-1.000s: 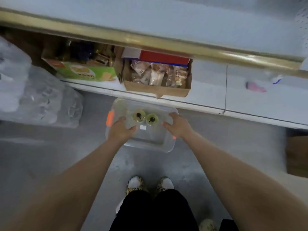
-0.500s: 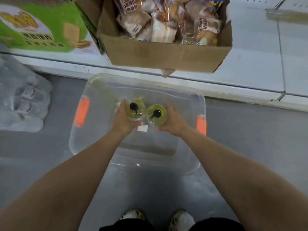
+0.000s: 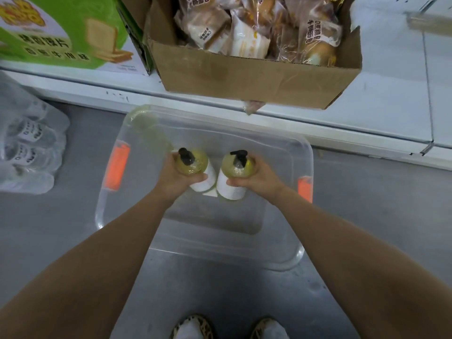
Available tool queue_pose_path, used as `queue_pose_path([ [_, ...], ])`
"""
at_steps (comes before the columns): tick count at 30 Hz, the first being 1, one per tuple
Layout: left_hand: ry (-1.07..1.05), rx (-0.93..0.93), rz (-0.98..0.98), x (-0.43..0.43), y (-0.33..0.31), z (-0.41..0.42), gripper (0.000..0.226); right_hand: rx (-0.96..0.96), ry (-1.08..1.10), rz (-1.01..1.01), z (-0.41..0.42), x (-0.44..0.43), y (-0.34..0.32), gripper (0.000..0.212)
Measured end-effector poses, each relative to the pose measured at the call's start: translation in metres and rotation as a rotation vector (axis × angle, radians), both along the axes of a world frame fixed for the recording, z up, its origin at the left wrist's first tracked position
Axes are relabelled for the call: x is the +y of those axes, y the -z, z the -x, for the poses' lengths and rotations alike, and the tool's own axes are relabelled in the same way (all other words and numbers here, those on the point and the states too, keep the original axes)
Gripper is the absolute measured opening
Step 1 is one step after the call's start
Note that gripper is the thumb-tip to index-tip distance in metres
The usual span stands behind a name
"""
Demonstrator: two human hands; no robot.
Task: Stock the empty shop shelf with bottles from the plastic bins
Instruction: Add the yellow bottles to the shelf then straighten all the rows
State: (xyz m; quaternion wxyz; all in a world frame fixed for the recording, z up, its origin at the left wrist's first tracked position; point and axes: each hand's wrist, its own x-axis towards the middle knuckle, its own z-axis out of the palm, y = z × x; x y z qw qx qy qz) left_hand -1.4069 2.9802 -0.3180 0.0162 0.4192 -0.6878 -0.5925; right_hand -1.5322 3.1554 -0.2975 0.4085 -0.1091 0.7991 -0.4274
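A clear plastic bin (image 3: pixel 281 253) with orange latches stands on the grey floor below the low white shelf (image 3: pixel 381 111). Two yellow pump bottles with black tops and white labels are inside it. My left hand (image 3: pixel 173 177) grips the left bottle (image 3: pixel 195 165) round its shoulder. My right hand (image 3: pixel 259 178) grips the right bottle (image 3: pixel 234 167) the same way. Both bottles look raised a little and tilted, their labels showing. The rest of the bin looks empty.
On the shelf sit a cardboard box (image 3: pixel 244 74) of wrapped bread, overhanging the edge, and a green carton (image 3: pixel 61 33) to its left. A shrink-wrapped pack of bottles (image 3: pixel 27 148) lies on the floor at the left. My shoes (image 3: pixel 190 326) show at the bottom.
I bent closer to the bin. Both hands went from reaching over the bin to closing round the two bottles, which now tilt and show their white labels.
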Motion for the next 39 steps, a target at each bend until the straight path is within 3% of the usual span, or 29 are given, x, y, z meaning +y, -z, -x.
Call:
queue_pose_path([
  [3, -0.059, 0.014, -0.193, 0.0, -0.031, -0.018, 0.072, -0.242, 0.137, 0.132, -0.006, 0.01, -0.026, 0.05],
  [7, -0.028, 0.039, -0.385, 0.011, -0.103, -0.043, 0.053, -0.554, 0.273, 0.163, -0.02, 0.029, -0.094, 0.065],
  [9, -0.05, 0.031, -0.441, 0.018, -0.144, -0.05, 0.046, -0.668, 0.311, 0.148, -0.025, 0.04, -0.137, 0.054],
  [12, -0.083, -0.008, -0.516, 0.027, -0.204, -0.059, 0.043, -0.75, 0.36, 0.138, -0.029, 0.054, -0.197, 0.057],
  [17, -0.071, 0.088, -0.642, 0.041, -0.338, -0.051, 0.011, -0.77, 0.388, 0.159, -0.03, 0.069, -0.326, 0.065],
  [21, -0.023, 0.08, -0.696, 0.041, -0.451, -0.036, 0.059, -0.697, 0.414, 0.246, -0.028, 0.076, -0.437, 0.069],
  [26, 0.026, 0.197, -0.759, 0.043, -0.593, -0.018, 0.072, -0.675, 0.446, 0.492, -0.025, 0.08, -0.567, 0.07],
  [29, 0.071, 0.28, -0.815, 0.043, -0.674, -0.007, 0.092, -0.628, 0.367, 0.682, -0.023, 0.085, -0.644, 0.05],
  [31, 0.137, 0.345, -0.811, 0.042, -0.722, -0.001, 0.087, -0.606, 0.335, 0.734, -0.021, 0.088, -0.688, 0.049],
  [39, 0.324, 0.532, -0.774, 0.043, -0.853, 0.024, 0.076, -0.494, 0.317, 0.781, -0.013, 0.099, -0.813, 0.085],
])
